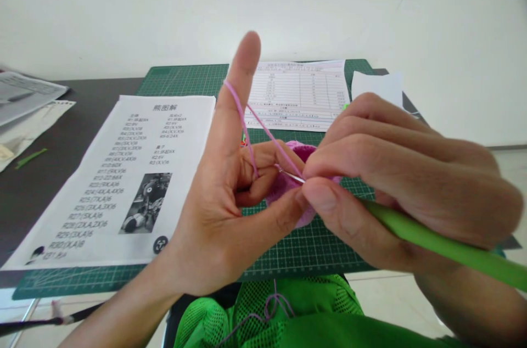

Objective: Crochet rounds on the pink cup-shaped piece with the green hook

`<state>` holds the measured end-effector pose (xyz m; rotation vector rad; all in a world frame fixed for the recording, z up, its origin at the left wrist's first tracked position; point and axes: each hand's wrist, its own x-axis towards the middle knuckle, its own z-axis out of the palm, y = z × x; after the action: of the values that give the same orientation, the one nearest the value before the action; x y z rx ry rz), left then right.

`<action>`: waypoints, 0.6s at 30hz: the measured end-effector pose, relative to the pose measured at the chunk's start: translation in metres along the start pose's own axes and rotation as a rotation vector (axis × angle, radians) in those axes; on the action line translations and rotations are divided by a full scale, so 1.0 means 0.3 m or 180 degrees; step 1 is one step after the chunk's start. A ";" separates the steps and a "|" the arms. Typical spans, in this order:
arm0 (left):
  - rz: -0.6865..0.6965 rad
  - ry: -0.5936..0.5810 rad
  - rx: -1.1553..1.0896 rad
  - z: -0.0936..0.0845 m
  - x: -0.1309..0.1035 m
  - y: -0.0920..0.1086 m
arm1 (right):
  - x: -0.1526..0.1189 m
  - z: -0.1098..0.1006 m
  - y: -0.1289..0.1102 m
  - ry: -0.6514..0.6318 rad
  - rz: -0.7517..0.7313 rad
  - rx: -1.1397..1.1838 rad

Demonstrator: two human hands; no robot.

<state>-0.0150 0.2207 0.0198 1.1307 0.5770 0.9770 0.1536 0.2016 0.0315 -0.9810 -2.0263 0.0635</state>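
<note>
My left hand (pixel 222 211) pinches a pink-purple crochet piece (pixel 307 219) between thumb and fingers, its index finger raised straight. Pink yarn (pixel 269 131) loops round that index finger and runs down to the work. In my right hand (pixel 395 178) is a crochet hook (pixel 428 241) with a thick green handle, held like a pen. The hook's thin metal tip lies at the left fingers, by the crochet piece. Both hands hide much of the piece, and the exact stitch under the tip cannot be made out.
A printed pattern sheet (pixel 144 134) with a photo lies at the left on the green cutting mat (pixel 288 254). Another printed table sheet (pixel 296 93) lies behind the hands. More papers (pixel 24 106) sit at the far left. Loose yarn (pixel 274 304) trails over green clothing below the table edge.
</note>
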 end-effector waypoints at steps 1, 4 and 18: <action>0.0031 -0.0078 0.0264 -0.002 -0.001 0.004 | -0.002 0.000 -0.001 -0.0009 0.0075 -0.0018; -0.0007 -0.0131 0.0373 -0.002 -0.003 0.017 | -0.007 -0.001 -0.004 -0.0020 0.0219 0.0106; 0.0747 -0.0147 0.0907 -0.022 -0.004 0.013 | -0.004 -0.061 0.089 -0.1548 0.0652 0.2326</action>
<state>-0.0223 0.2231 0.0208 1.4967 0.5665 1.0887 0.1836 0.2139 0.0320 -0.7220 -2.0487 1.1616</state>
